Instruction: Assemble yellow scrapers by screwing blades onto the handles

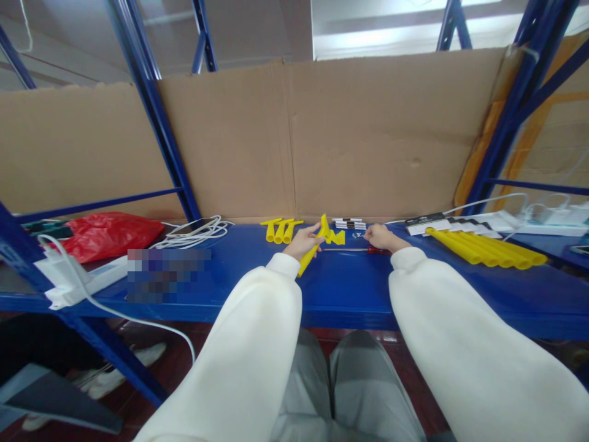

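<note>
My left hand is closed around a yellow plastic tube with a crosspiece at its top, held at a slant over the blue shelf top. Just right of it lie small yellow plastic pieces. My right hand rests low over the shelf, fingers pinched together beside a few tiny metal parts, too small to name; whatever it pinches is hidden. Close under that hand lies a screwdriver with a red handle, its shaft pointing left. Behind stand stacked white-and-black strips.
Several yellow T-shaped tubes lie left of my hands, and a row of yellow tubes lies right. A red bag, coiled white cable and power strip sit left. Cardboard walls the back between blue posts.
</note>
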Demonstrator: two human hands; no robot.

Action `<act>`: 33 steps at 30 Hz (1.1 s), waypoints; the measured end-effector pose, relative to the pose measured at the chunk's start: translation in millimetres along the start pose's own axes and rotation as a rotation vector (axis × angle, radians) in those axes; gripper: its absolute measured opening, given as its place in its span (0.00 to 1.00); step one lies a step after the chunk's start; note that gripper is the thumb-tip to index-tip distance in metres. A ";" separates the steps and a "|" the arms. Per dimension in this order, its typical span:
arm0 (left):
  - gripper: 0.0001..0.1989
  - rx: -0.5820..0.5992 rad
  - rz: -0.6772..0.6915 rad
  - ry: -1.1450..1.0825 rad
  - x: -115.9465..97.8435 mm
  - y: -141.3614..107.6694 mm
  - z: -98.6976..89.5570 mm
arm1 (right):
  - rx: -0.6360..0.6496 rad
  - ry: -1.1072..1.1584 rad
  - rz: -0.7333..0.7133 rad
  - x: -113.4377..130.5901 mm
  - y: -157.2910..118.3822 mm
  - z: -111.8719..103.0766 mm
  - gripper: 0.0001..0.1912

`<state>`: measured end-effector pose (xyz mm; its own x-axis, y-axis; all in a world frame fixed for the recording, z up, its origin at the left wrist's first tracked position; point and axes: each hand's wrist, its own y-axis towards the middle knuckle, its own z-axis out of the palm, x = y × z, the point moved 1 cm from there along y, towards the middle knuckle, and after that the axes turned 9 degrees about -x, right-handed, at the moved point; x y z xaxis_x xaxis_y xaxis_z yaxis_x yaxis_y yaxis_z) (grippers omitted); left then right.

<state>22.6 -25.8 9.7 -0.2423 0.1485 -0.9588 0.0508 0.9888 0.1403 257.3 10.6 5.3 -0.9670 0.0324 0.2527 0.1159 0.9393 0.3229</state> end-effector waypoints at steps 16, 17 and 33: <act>0.40 0.298 -0.105 -0.164 6.6 -0.7 -0.4 | -0.319 0.517 -0.586 38.0 -0.9 20.1 0.06; 0.40 0.307 -0.113 -0.171 6.7 -0.5 -0.2 | -0.326 0.522 -0.595 38.8 -2.0 20.2 0.05; 0.39 0.321 -0.133 -0.198 7.3 0.1 -0.4 | -0.401 0.546 -0.623 45.9 -13.2 17.3 0.04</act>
<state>20.4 -24.6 2.8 -0.0777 -0.0171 -0.9968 0.3397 0.9396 -0.0425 207.5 5.6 -3.2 -0.6516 -0.7011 0.2896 -0.2217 0.5411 0.8112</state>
